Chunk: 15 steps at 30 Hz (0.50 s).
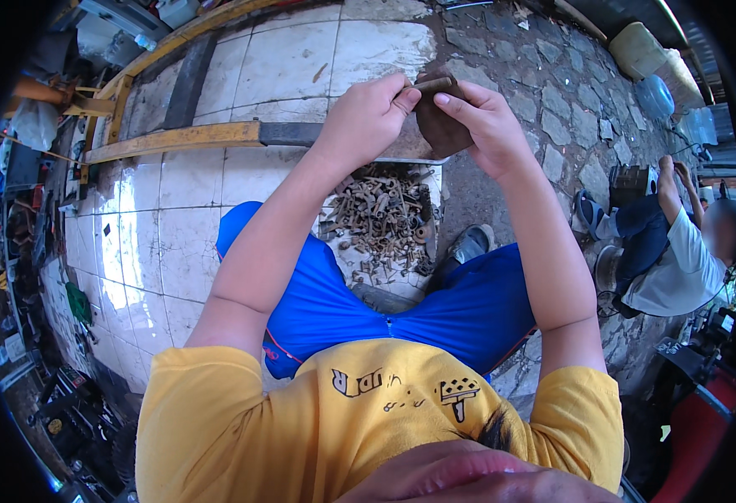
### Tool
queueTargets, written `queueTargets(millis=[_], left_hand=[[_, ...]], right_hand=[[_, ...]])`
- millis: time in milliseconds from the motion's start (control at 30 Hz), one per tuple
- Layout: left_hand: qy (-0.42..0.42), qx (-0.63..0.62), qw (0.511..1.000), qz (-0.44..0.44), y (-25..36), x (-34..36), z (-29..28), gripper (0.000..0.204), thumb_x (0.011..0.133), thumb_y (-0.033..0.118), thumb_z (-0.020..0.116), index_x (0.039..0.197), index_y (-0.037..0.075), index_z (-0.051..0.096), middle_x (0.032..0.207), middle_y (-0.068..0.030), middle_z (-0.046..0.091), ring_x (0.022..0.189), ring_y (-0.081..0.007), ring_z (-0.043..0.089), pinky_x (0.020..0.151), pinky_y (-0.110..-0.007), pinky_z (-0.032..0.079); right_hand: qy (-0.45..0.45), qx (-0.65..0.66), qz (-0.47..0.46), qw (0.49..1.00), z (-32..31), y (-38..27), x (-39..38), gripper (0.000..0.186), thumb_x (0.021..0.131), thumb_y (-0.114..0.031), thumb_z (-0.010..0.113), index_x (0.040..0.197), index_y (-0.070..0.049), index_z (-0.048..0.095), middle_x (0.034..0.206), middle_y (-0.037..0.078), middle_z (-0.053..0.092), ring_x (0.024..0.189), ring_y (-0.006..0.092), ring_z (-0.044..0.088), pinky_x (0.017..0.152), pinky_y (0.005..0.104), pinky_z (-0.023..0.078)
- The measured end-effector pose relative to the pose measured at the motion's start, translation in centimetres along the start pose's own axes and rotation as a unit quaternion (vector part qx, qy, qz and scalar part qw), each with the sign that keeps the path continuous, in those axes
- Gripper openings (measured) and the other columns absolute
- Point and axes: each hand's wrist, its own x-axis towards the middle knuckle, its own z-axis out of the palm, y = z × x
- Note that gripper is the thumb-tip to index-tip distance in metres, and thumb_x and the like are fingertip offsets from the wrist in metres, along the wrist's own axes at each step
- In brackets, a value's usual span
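Note:
Both my arms reach forward over a heap of rusty bolts and small metal parts (pixel 389 214) on the tiled floor. Between my hands is a dark brown sheet (pixel 442 126), limp or bent, with a rolled or folded upper edge; whether it is cloth or sandpaper I cannot tell. My left hand (pixel 369 116) is closed, thumb and fingers pinching the sheet's upper left edge. On the opposite side my right hand (pixel 492 126) grips it, thumb on the near face and fingers behind. Anything small inside the left fingers is hidden.
A yellow and dark metal frame (pixel 175 141) lies beyond my left arm. To the right, another person in a light shirt (pixel 674 260) sits low on the stone paving (pixel 556 126). Plastic containers (pixel 638 52) stand far right; tools and machine parts (pixel 74 402) crowd the left.

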Motion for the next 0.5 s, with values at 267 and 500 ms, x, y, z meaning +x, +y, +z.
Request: queueTargets(millis=[267,500], left_hand=[[0.019,0.074,0.995,0.068,0.2,0.2,-1.3,0.029,0.102,0.031,0.066,0.095,0.003,0.064,0.093,-0.0189,0.070,0.091,-0.0439,0.068,0.075,-0.053,0.052],[0.050,0.040,0.989,0.133,-0.1,0.4,-1.6,0.029,0.101,0.031,0.068,0.097,0.002,0.066,0.093,-0.0175,0.066,0.091,-0.0424,0.066,0.078,-0.050,0.053]], right_hand=[[-0.033,-0.209,-0.040,0.976,-0.7,-1.4,-0.2,0.031,0.105,-0.016,0.067,0.130,0.000,0.073,0.109,0.001,0.075,0.099,0.0084,0.065,0.090,0.0267,0.052],[-0.082,-0.195,-0.014,0.977,-0.9,-1.3,-0.4,0.034,0.103,-0.018,0.068,0.132,-0.001,0.071,0.111,0.001,0.073,0.101,0.0079,0.063,0.092,0.0267,0.050]])
